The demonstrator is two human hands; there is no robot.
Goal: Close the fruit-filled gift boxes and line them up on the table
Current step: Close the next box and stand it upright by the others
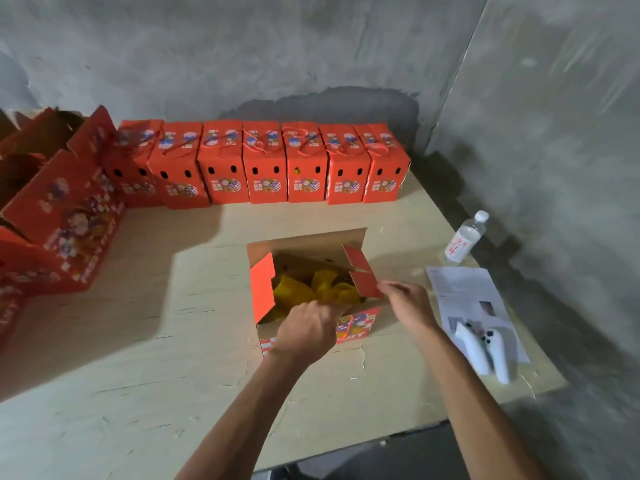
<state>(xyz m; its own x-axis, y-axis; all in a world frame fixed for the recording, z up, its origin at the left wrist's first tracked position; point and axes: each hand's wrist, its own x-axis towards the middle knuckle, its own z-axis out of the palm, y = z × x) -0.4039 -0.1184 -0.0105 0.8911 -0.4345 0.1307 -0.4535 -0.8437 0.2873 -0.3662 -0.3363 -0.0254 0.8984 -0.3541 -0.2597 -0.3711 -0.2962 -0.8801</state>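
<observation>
My right hand [403, 301] pinches the right flap [366, 285] of the open box [263, 289], fingers together on its edge. My left hand [306, 329] is curled over the near rim; it seems to grip the near flap, though the hand hides the contact. Yellow netting [313, 289] fills the box, which stands mid-table [138, 341]. Seven shut boxes [263, 168] stand side by side in a row along the wall. More open boxes [59, 216] stand at left. A bottle [465, 239], papers [464, 289] and two white controllers [485, 351] lie at right.
</observation>
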